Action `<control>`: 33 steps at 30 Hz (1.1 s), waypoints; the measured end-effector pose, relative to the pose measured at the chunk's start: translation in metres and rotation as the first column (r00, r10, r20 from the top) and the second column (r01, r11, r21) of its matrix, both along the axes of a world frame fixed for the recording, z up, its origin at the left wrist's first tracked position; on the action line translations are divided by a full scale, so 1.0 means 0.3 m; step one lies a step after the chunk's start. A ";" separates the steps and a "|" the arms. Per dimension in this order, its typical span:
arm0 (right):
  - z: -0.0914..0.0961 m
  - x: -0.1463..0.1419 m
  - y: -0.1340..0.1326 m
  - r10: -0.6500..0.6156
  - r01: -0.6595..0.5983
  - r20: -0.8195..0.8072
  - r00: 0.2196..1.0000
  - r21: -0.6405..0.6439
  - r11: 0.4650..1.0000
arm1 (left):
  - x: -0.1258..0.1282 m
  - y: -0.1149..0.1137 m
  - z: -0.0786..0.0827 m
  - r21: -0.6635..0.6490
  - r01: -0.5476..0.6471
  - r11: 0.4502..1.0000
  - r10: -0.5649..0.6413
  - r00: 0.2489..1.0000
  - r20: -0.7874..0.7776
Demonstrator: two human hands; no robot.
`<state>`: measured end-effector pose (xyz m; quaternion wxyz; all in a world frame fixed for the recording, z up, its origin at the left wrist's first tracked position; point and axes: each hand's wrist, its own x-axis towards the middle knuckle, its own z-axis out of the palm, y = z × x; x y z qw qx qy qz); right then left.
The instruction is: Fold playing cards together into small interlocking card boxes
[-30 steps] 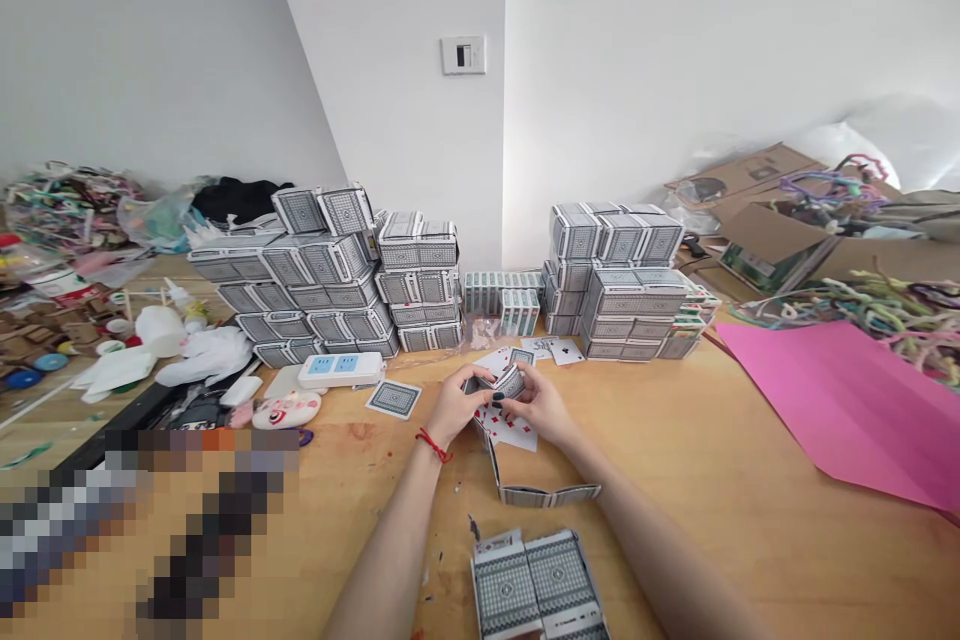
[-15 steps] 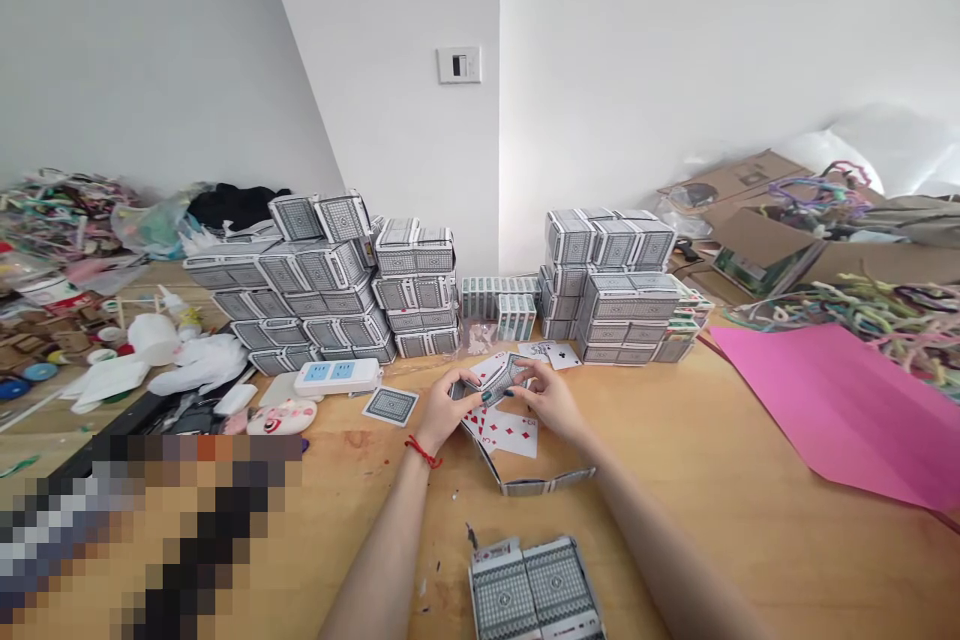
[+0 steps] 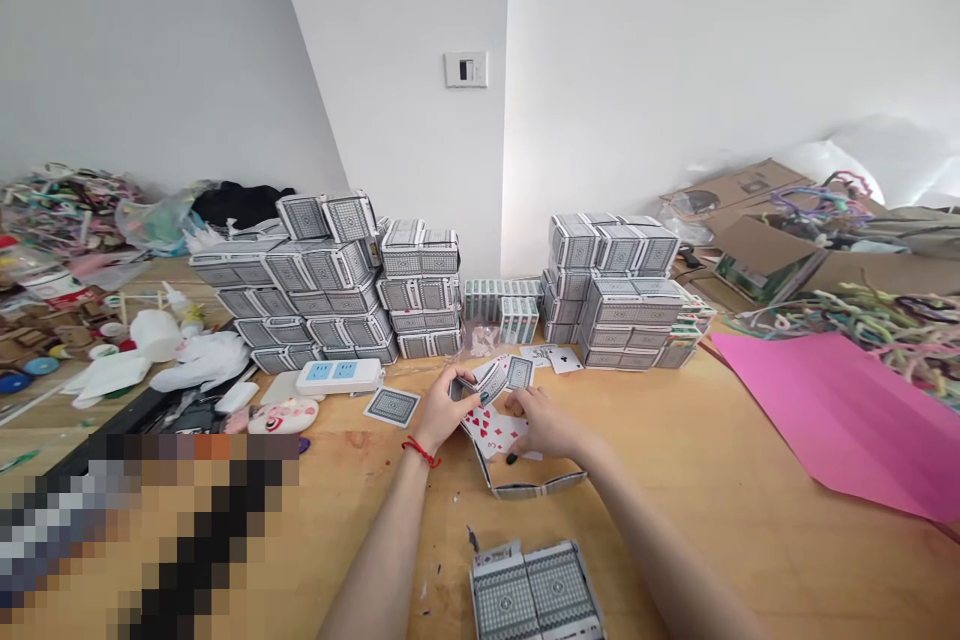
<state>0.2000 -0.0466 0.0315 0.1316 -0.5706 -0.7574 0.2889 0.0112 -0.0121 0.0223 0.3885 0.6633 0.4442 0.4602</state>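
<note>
My left hand (image 3: 444, 411) is closed around a small deck of playing cards (image 3: 484, 383), held just above the wooden table (image 3: 697, 480). My right hand (image 3: 541, 423) rests lower, its fingers curled over face-up red cards (image 3: 491, 430) that lie on the table. One grey-backed card (image 3: 519, 372) stands out beside the deck. In front of the hands lies a curved strip of linked cards (image 3: 536, 487). Nearer to me sit two card packs side by side (image 3: 536, 592).
Stacks of grey card boxes stand at the back left (image 3: 315, 280) and back right (image 3: 619, 290). A loose card (image 3: 392, 406), a white power strip (image 3: 339, 376), a pink sheet (image 3: 847, 420), cardboard boxes (image 3: 765, 240) and craft clutter (image 3: 67, 260) surround the work area.
My right hand has come down from the deck onto the face-up red cards on the table. My left hand keeps hold of the deck.
</note>
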 end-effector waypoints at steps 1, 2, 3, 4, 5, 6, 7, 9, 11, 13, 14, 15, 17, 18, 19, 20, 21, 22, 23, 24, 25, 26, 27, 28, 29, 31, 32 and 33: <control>-0.003 -0.001 0.003 -0.003 0.003 0.005 1.000 -0.001 1.000 | 0.000 0.000 0.000 0.007 0.003 1.000 -0.003 1.000 0.001; -0.008 -0.001 0.006 -0.007 0.007 0.009 1.000 0.002 1.000 | 0.000 0.000 0.000 0.012 0.006 1.000 -0.006 1.000 0.003; -0.012 -0.001 0.009 -0.010 0.010 0.014 1.000 0.008 1.000 | -0.001 0.000 -0.001 0.016 0.009 1.000 -0.009 1.000 0.005; -0.015 -0.002 0.011 -0.013 0.013 0.021 1.000 0.015 1.000 | -0.001 0.000 -0.003 0.018 0.009 1.000 -0.009 1.000 0.004; -0.018 -0.002 0.012 -0.018 0.017 0.028 0.999 0.023 1.000 | -0.002 0.001 -0.005 0.019 0.008 1.000 -0.008 1.000 0.003; -0.020 -0.003 0.013 -0.023 0.022 0.035 0.999 0.032 0.999 | -0.003 0.002 -0.008 0.020 0.007 1.000 -0.007 1.000 0.000; -0.021 -0.002 0.014 -0.030 0.029 0.040 0.999 0.041 0.999 | -0.004 0.003 -0.011 0.023 0.009 1.000 -0.009 1.000 -0.004; -0.024 -0.001 0.015 -0.056 0.054 0.039 0.998 0.054 0.997 | -0.005 0.006 -0.016 0.033 0.016 0.999 -0.016 1.000 -0.011; -0.030 0.003 0.017 -0.077 0.077 -0.008 0.997 0.040 0.996 | -0.007 0.009 -0.020 0.046 0.027 0.999 -0.026 1.000 -0.015; -0.036 0.008 0.020 -0.089 0.088 -0.082 0.993 -0.015 0.996 | -0.008 0.013 -0.023 0.068 0.042 0.997 -0.041 0.999 -0.014; -0.039 0.010 0.023 -0.092 0.088 -0.104 0.990 -0.040 0.995 | -0.009 0.014 -0.024 0.083 0.049 0.995 -0.048 0.999 -0.011; -0.041 0.012 0.025 -0.091 0.086 -0.107 0.990 -0.050 0.995 | -0.009 0.015 -0.025 0.100 0.054 0.993 -0.054 0.999 -0.007; -0.044 0.014 0.028 -0.086 0.085 -0.065 0.994 -0.015 0.996 | -0.009 0.016 -0.026 0.124 0.058 0.991 -0.059 0.998 0.002; -0.044 0.014 0.029 -0.091 0.091 -0.037 0.995 0.021 0.996 | -0.008 0.016 -0.025 0.126 0.057 0.990 -0.058 0.998 0.007; -0.044 0.014 0.029 -0.101 0.102 -0.017 0.995 0.059 0.993 | -0.008 0.016 -0.024 0.124 0.056 0.991 -0.058 0.998 0.012; -0.044 0.014 0.029 -0.118 0.118 -0.004 0.993 0.091 0.989 | -0.007 0.016 -0.023 0.120 0.055 0.991 -0.058 0.998 0.019; -0.044 0.014 0.028 -0.136 0.135 0.004 0.991 0.111 0.985 | -0.006 0.015 -0.021 0.114 0.056 0.992 -0.059 0.998 0.025; -0.044 0.014 0.028 -0.147 0.145 0.008 0.989 0.121 0.982 | -0.005 0.015 -0.019 0.111 0.056 0.992 -0.060 0.998 0.031; -0.043 0.014 0.027 -0.146 0.144 0.009 0.989 0.119 0.982 | -0.004 0.014 -0.017 0.109 0.055 0.993 -0.059 0.998 0.036; -0.042 0.013 0.027 -0.136 0.135 0.007 0.991 0.104 0.985 | -0.003 0.014 -0.015 0.108 0.054 0.993 -0.058 0.998 0.037; -0.041 0.013 0.027 -0.122 0.121 0.004 0.993 0.080 0.989 | -0.003 0.013 -0.015 0.109 0.052 0.993 -0.057 0.998 0.036; -0.040 0.012 0.027 -0.113 0.112 0.002 0.994 0.055 0.992 | -0.004 0.013 -0.015 0.110 0.052 0.993 -0.056 0.998 0.032; -0.038 0.012 0.027 -0.108 0.108 0.002 0.994 0.038 0.993 | -0.005 0.013 -0.016 0.113 0.055 0.992 -0.059 0.998 0.027; -0.036 0.012 0.027 -0.109 0.109 0.009 0.994 0.028 0.994 | -0.005 0.014 -0.018 0.115 0.058 0.992 -0.061 0.998 0.022; -0.035 0.012 0.027 -0.111 0.111 0.020 0.994 0.028 0.993 | -0.007 0.015 -0.020 0.116 0.063 0.991 -0.065 0.998 0.019; -0.033 0.012 0.027 -0.116 0.114 0.045 0.992 0.041 0.993 | -0.008 0.016 -0.023 0.108 0.067 0.992 -0.068 0.998 0.015; -0.033 0.012 0.027 -0.119 0.117 0.054 0.991 0.053 0.992 | -0.009 0.016 -0.024 0.099 0.066 0.993 -0.068 0.998 0.013; -0.033 0.012 0.026 -0.122 0.118 0.061 0.991 0.065 0.991 | -0.009 0.016 -0.024 0.090 0.063 0.994 -0.064 0.998 0.011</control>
